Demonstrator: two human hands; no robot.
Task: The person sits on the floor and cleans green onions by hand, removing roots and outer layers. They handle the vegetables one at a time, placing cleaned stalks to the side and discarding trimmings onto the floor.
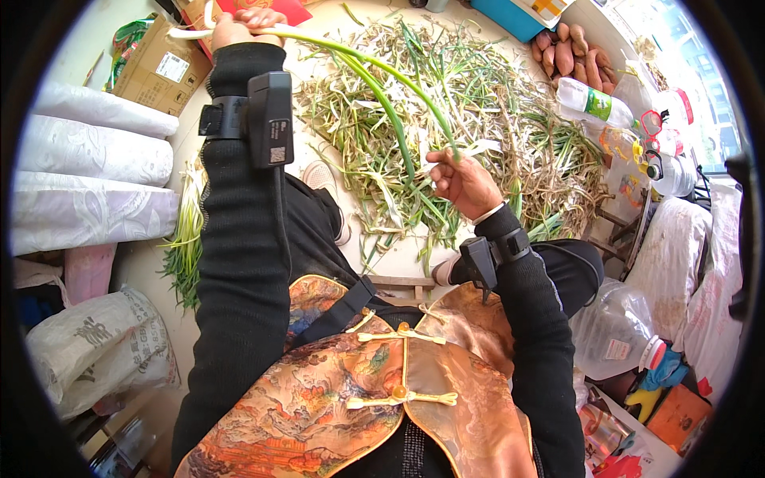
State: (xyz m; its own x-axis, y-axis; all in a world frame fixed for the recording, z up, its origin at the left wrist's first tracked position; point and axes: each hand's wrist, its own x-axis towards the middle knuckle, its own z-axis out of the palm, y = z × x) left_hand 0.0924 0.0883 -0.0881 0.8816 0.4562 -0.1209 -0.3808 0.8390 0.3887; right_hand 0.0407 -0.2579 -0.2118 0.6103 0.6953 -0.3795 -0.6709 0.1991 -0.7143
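Observation:
Up at the top left, my left hand point(250, 25) grips long green onions point(364, 57) by their pale stalks, whose white ends jut out to the left. Their green leaves arch down and to the right across the view. My right hand point(467, 184) pinches the tip of one leaf between thumb and fingers; another leaf hangs free to its left. Beneath both leaves spreads a wide heap of peeled onion leaves and dry husks point(484, 89) on the pale floor. A bundle of green onions point(190, 230) lies by my left arm.
Fabric-covered rolls or cushions point(95, 149) and a cardboard box point(158, 69) line the left side. Sweet potatoes point(565, 55) are piled at the upper right, beside a blue container point(508, 18). Plastic bottles point(591, 103) and a large clear jug point(615, 328) stand or lie along the right.

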